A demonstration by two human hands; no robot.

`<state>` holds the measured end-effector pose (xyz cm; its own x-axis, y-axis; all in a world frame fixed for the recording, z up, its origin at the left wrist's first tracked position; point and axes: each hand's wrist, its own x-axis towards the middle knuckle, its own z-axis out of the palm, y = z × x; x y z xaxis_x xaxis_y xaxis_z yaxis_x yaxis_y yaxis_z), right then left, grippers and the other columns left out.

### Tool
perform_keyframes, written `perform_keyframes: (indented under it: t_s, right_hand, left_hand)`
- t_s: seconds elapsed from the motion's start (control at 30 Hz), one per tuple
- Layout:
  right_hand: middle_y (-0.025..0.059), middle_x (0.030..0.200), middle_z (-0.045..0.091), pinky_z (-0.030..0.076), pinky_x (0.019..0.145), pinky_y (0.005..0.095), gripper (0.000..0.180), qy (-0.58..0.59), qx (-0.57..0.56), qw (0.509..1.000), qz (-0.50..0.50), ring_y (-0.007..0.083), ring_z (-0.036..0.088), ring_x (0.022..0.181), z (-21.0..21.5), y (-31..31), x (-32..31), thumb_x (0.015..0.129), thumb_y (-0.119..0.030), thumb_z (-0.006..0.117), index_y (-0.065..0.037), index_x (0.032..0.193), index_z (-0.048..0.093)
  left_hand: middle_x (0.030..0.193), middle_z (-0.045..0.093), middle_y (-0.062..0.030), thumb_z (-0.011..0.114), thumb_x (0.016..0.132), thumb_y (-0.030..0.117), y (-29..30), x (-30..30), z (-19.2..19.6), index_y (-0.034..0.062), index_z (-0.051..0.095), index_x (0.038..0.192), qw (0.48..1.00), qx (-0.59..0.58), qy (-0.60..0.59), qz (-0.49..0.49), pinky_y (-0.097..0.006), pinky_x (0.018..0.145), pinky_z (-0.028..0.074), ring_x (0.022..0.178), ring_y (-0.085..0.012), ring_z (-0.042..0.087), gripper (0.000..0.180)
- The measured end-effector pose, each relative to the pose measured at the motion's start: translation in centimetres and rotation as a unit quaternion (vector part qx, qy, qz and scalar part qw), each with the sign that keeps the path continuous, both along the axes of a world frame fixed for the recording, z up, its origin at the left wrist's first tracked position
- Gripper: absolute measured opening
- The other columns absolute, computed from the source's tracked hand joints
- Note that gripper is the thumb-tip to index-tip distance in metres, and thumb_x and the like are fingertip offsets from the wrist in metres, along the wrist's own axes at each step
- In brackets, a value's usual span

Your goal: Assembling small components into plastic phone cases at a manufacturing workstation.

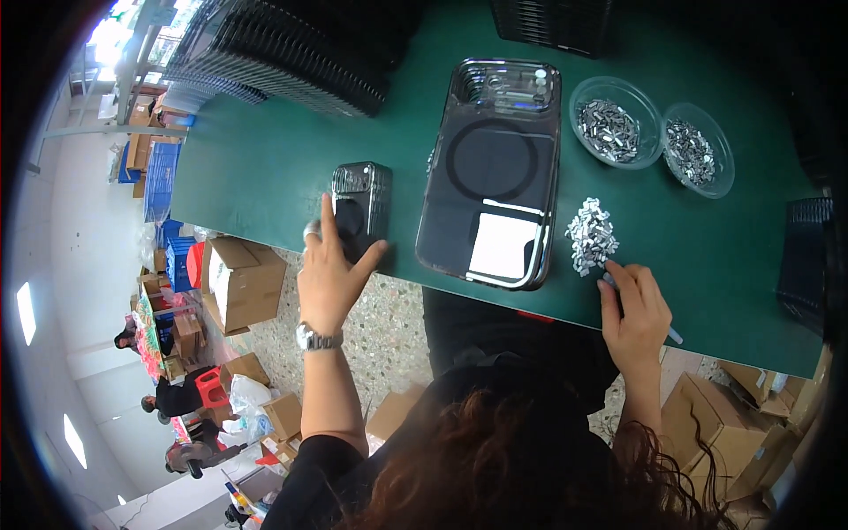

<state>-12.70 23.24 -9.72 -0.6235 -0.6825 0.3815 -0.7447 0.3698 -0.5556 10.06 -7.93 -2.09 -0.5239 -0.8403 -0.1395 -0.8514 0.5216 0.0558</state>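
Observation:
My left hand (331,269) rests at the table's near edge with index finger and thumb spread around the close end of a small stack of clear-and-dark phone cases (374,196). Its fingertips touch or nearly touch the stack. My right hand (638,314) pinches a slim pale pen-like tool (676,336), whose tip is at a loose pile of small silvery metal pieces (592,237). Between the hands lies a taller stack of phone cases (490,168), the top one showing a dark ring and a bright reflection.
Two clear round bowls (658,124) of small metal pieces stand beyond the pile. Tall rows of dark cases (291,57) fill the far left of the green table (265,177); another dark stack (804,256) stands right. Cardboard boxes (243,283) sit on the floor; people work farther left.

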Motion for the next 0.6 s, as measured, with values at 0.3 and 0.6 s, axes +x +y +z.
perform_keyframes:
  t_s: [0.3,0.6]
  right_hand:
    - [0.0069,0.098,0.063,0.053,0.066,0.0377,0.026,0.023,0.032,0.999,-0.011,0.0258,0.065,0.081,-0.4,0.0,0.0,0.087,-0.009,0.079,-0.005,0.111,0.071]
    - [0.0067,0.095,0.060,0.052,0.064,0.0384,0.023,-0.050,0.018,0.998,-0.027,0.0268,0.065,0.077,0.0,0.2,0.0,0.090,-0.013,0.077,-0.006,0.111,0.069]
  left_hand:
    - [0.141,0.065,-0.0198,0.085,0.087,0.040,6.8,-13.9,11.5,0.0142,0.047,0.160,0.907,-0.079,0.257,-0.325,-0.040,0.086,0.059,0.107,-0.0296,0.072,0.086]
    - [0.143,0.064,-0.0189,0.074,0.090,0.031,4.9,-15.2,12.1,0.0132,0.045,0.161,0.882,-0.117,0.249,-0.382,-0.045,0.086,0.059,0.100,-0.0289,0.074,0.078]
